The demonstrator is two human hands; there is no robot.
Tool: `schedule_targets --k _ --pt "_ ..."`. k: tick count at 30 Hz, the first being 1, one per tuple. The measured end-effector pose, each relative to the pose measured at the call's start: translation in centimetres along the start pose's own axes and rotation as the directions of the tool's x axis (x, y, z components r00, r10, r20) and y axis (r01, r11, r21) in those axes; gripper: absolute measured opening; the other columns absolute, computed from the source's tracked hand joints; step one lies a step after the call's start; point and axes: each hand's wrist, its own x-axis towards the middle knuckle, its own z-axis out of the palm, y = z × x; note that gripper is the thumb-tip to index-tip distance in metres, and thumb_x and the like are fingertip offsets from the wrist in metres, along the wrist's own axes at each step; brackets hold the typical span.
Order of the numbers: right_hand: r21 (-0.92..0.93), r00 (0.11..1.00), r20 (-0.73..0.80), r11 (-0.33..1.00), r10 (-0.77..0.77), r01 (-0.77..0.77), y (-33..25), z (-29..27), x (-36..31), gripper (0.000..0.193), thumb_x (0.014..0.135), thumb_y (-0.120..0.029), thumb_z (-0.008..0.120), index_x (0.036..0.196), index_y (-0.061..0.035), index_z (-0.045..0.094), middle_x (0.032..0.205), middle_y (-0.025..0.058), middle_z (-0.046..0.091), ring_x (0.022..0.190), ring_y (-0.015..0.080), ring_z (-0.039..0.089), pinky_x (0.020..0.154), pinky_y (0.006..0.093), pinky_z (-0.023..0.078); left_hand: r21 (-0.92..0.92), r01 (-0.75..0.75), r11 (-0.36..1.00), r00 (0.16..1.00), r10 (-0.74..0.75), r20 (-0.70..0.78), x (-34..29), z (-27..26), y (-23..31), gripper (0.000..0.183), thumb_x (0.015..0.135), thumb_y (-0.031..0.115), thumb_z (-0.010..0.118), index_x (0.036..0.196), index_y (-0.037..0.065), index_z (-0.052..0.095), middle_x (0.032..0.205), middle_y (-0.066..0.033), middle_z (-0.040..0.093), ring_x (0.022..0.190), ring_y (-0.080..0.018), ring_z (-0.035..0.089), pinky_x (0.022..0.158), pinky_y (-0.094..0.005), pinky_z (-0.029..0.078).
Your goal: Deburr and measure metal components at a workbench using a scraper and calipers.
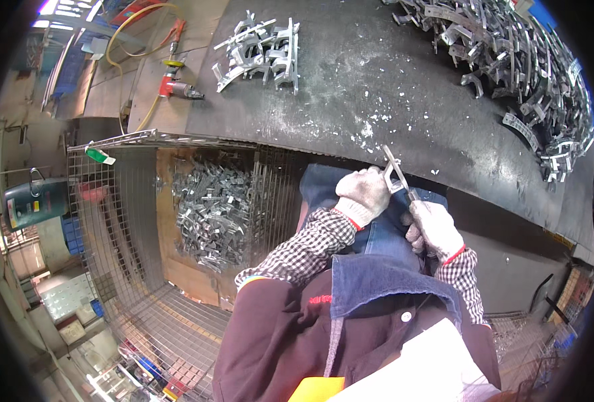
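Observation:
Both hands wear white knit gloves, and they meet just off the near edge of the dark worktable. My left hand is closed on a small silver metal bracket, which sticks out to the right of the fingers. Closed too, my right hand grips a slim tool with a dark shank, whose upper end meets the bracket. The tool's exact kind is unclear because the glove hides its handle. Metal shavings lie scattered on the table ahead of the hands.
A large heap of similar brackets covers the right back of the table; a smaller pile lies left of centre. A red air tool with a yellow hose rests at far left. Below, a wire cage holds many parts.

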Motion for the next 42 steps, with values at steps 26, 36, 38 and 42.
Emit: schedule_targets --k 26,36,38,42 --pt "0.217 0.991 0.112 0.971 0.075 -0.098 1.9 -1.8 0.7 0.039 0.108 -0.034 0.055 0.098 0.0010 0.068 0.065 0.0064 0.064 0.046 0.0138 0.056 0.043 0.0284 0.046 -0.063 -0.004 0.998 0.994 0.011 0.108 0.6 -1.0 0.1 0.035 0.098 0.040 0.063 0.112 0.009 0.070 0.090 -0.0160 0.073 0.083 -0.0334 0.074 0.074 -0.0450 0.060" --pt "-0.519 0.881 -0.321 0.843 -0.348 0.144 2.4 -0.7 -0.5 0.040 0.104 -0.042 0.063 0.101 -0.0028 0.071 0.067 0.0093 0.069 0.053 0.0165 0.066 0.053 0.0302 0.052 -0.131 0.096 0.987 0.986 -0.076 0.151 0.7 -3.2 1.0 0.042 0.098 0.045 0.064 0.101 0.005 0.075 0.095 -0.0192 0.074 0.086 -0.0364 0.075 0.079 -0.0464 0.060" --pt "-0.805 0.818 -0.311 0.592 -0.484 0.045 2.6 0.4 -0.4 0.042 0.099 -0.047 0.067 0.107 -0.0062 0.070 0.084 0.0152 0.073 0.075 0.0342 0.072 0.071 0.0465 0.056 -0.123 0.121 0.985 0.980 -0.098 0.176 0.8 -3.5 1.2 0.042 0.098 0.046 0.064 0.102 0.005 0.075 0.095 -0.0191 0.074 0.087 -0.0368 0.075 0.080 -0.0467 0.060" --pt "-0.806 0.789 -0.378 0.591 -0.484 -0.024 1.7 0.4 -0.9 0.044 0.096 -0.051 0.069 0.109 -0.0080 0.070 0.089 0.0160 0.074 0.083 0.0368 0.071 0.074 0.0506 0.055 -0.120 0.149 0.981 0.972 -0.124 0.198 1.0 -4.1 1.6 0.043 0.097 0.046 0.065 0.103 0.005 0.074 0.096 -0.0193 0.075 0.090 -0.0372 0.075 0.082 -0.0470 0.060"
